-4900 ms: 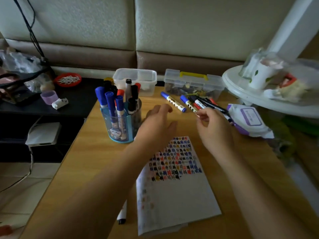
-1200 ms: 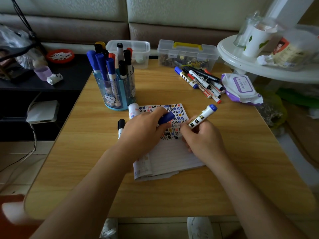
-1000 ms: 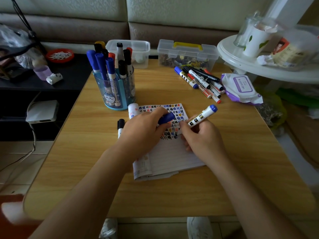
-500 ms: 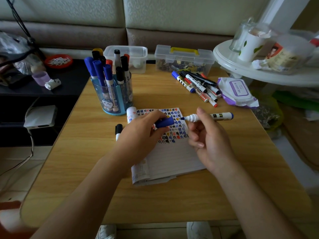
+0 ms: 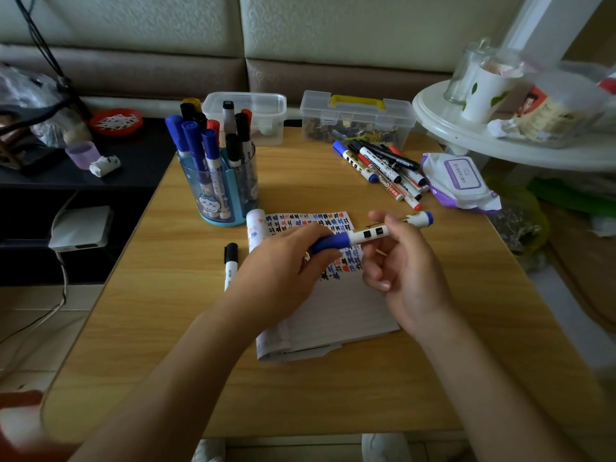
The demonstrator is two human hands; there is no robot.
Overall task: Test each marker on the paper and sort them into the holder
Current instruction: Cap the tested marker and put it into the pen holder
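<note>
- The left hand [image 5: 283, 261] has its fingers curled round the blue cap [image 5: 330, 243] and grips it from the left side.
- The right hand [image 5: 406, 271] pinches the white barrel of the marker [image 5: 376, 231] between the thumb and the first fingers; its other fingers are curled below and hold nothing.
- The marker lies almost level in the air above the paper [image 5: 333, 311], with its blue rear end pointing to the right and a little away from the person.
- The cap touches the barrel at the left end, so the tip is hidden. I cannot tell if the cap is pressed fully home.
- The paper lies on the table [image 5: 166, 295] under both hands. Its far part is covered with small marks in blue, black and red, and its left edge is rolled up.
- 1 black marker [image 5: 230, 265] lies on the table just beside the left edge of the paper, with the cap toward the holder.
- The holder [image 5: 220, 191] stands upright near the far left corner of the paper. 3 blue-capped markers stand in its left part, and black and red ones behind and to the right.
- A pile of loose markers [image 5: 383, 171] lies far right on the table, well apart from the holder.
- A wipes pack [image 5: 461, 181] lies just beside this pile, at the table's right edge.
- 2 clear boxes stand at the far edge: a plain box [image 5: 246, 115] behind the holder and a handled box [image 5: 356, 118] behind the pile.
</note>
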